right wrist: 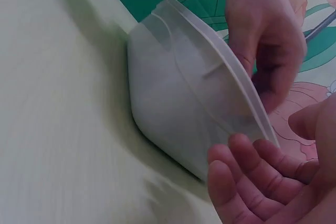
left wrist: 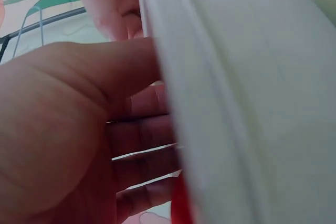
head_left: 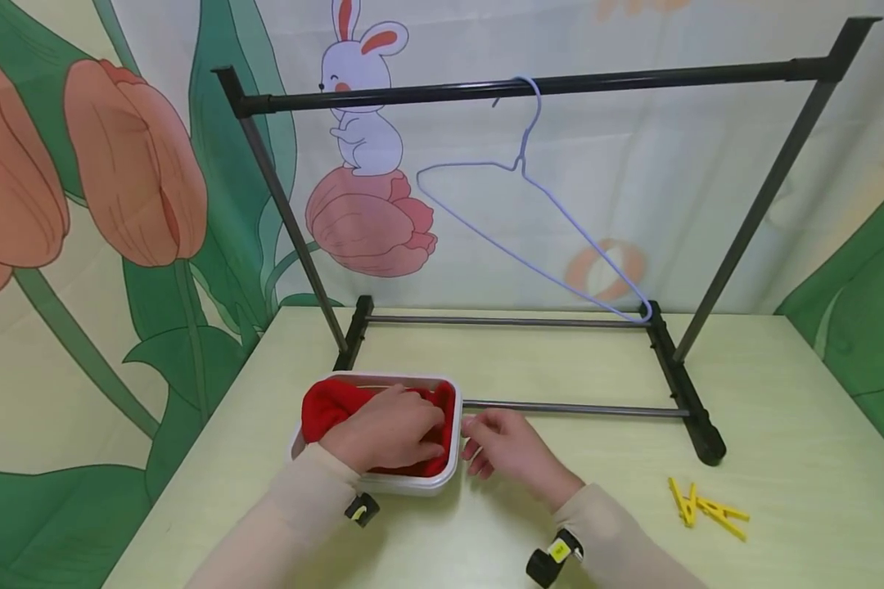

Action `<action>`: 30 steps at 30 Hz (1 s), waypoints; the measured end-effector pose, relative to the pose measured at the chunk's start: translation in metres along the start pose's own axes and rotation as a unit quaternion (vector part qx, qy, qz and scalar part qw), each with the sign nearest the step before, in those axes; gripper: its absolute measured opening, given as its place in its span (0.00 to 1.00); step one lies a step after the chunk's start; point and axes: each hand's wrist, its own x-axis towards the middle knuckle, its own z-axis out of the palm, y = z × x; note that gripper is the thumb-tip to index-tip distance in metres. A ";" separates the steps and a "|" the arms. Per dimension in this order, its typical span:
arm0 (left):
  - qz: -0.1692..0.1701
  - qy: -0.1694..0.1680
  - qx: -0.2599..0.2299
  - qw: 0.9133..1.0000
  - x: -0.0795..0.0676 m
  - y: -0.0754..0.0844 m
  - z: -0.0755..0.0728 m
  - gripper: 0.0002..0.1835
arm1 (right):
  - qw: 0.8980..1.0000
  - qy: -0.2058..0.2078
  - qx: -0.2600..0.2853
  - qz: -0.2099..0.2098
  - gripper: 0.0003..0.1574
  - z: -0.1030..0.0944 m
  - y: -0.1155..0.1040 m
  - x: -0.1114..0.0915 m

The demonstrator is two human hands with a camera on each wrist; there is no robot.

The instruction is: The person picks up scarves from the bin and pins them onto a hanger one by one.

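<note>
A white plastic tub [head_left: 421, 484] stands on the table, with a red cloth [head_left: 331, 409] bunched inside it. Over the cloth, my left hand [head_left: 392, 425] reaches into the tub, thumb apart from the fingers. In the left wrist view the tub's wall hides those fingertips. My right hand [head_left: 510, 448] is just beyond the tub's right side, its fingers loosely bent and holding nothing. The right wrist view shows its fingertips close to the tub's rim; whether they touch it I cannot tell.
Behind the tub stands a black rack [head_left: 427, 94], with a lavender hanger [head_left: 486, 237] hooked on its top bar. Yellow clothespins [head_left: 707, 509] lie at the right of the table [head_left: 796, 409]. A printed curtain [head_left: 471, 204] hangs behind.
</note>
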 end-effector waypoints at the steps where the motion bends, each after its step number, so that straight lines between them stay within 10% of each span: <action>1: 0.003 -0.003 -0.002 1.000 0.000 0.000 0.001 0.10 | 1.000 0.001 0.005 0.003 0.18 0.003 0.002 0.002; 16: -0.039 0.004 -0.117 0.992 -0.012 -0.012 0.002 0.10 | 0.999 -0.006 0.042 0.020 0.14 0.022 0.005 0.009; 22: -0.055 0.071 -0.196 0.976 -0.024 -0.018 -0.012 0.11 | 0.999 -0.001 0.040 0.015 0.14 0.023 0.006 0.009; 26: -0.047 0.100 -0.173 0.979 -0.020 -0.020 -0.014 0.09 | 0.999 0.008 0.036 0.013 0.14 0.021 0.004 0.009; 30: -0.029 0.049 -0.100 0.993 -0.011 -0.019 -0.009 0.07 | 0.999 0.009 0.031 0.011 0.14 0.018 0.004 0.009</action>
